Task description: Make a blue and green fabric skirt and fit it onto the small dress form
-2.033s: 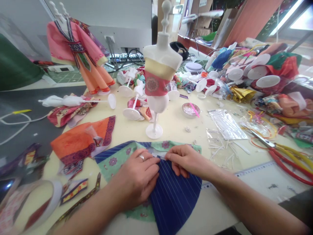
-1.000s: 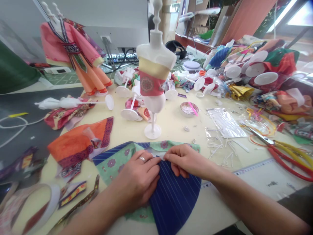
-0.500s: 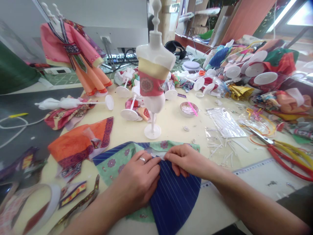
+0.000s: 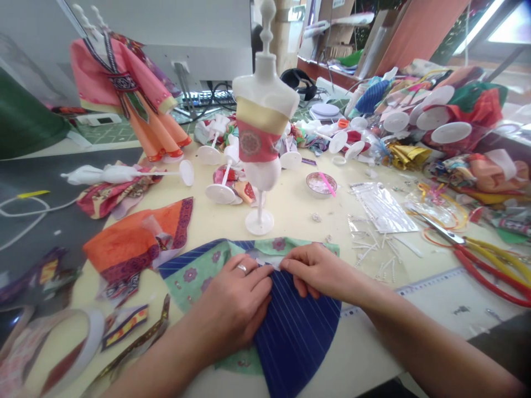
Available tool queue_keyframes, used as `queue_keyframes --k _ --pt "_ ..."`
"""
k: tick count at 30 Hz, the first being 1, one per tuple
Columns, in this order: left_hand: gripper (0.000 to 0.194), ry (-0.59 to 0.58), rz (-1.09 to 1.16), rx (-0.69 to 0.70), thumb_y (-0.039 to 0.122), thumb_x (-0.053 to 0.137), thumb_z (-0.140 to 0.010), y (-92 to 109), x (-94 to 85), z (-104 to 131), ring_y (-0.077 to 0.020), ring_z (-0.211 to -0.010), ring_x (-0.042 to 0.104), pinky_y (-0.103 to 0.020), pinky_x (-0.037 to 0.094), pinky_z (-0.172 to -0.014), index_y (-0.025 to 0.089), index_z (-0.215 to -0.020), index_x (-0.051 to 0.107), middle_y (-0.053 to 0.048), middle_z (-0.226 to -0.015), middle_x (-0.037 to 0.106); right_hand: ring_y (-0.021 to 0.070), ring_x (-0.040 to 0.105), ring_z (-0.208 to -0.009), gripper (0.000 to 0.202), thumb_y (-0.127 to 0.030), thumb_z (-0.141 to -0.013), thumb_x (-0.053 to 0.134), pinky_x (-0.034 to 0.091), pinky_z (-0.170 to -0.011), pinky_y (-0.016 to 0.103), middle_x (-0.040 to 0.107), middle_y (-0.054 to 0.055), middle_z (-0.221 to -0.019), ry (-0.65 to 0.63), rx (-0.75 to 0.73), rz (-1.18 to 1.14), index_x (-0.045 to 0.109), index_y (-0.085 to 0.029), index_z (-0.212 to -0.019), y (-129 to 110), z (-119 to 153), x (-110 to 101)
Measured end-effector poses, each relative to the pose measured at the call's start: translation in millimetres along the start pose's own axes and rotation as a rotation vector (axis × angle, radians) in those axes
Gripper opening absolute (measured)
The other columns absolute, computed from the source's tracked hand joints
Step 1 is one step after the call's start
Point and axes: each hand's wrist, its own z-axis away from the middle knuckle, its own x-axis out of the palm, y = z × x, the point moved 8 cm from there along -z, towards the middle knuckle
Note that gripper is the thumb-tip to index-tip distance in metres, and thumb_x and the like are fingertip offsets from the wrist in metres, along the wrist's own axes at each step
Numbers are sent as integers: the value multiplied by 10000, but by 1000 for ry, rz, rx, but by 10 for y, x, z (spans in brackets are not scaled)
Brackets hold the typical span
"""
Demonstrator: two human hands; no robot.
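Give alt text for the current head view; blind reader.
A person's left hand and right hand touch a striped blue and flowered green cloth on a cream table. Behind it stands a white mannequin in a gold-and-red wrap; scissors lie right, orange cloth left.

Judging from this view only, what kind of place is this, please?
Probably a workshop for doll-size clothes: a small mannequin stands beyond the blue cloth, with scissors at the right.

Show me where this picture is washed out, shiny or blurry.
Head view: the window glares at top right; the clear packet glints; the tape roll at lower left looks soft; lines on the blue striped cloth by the left hand and right hand read clearly.
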Motion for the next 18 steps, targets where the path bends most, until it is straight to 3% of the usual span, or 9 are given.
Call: queue_keyframes --k 8,13,18 --pt "159 4 10 -8 139 476 -848 4 -17 -17 -234 -903 547 -460 454 -861 110 -918 615 -93 -1045 652 69 464 -415 353 -334 -899 397 344 -442 188 563 -27 -511 54 -24 145 507 -168 -608 -32 13 -77" --pt "158 17 20 -6 131 475 -844 -2 -3 -2 -233 -899 550 -454 450 -860 116 -923 611 -92 -1022 654 129 563 -665 239 -231 -890 423 368 -627 250 640 16 -726 221 -292 521 638 -185 -796 -312 116 -97" --pt "159 12 28 -9 136 471 -849 -15 5 9 -235 -913 544 -450 434 -884 115 -925 609 -93 -1028 650 186 528 -790 229 -184 -887 419 367 -686 304 600 53 -848 203 -496 812 611 -184 -1011 -391 240 90"
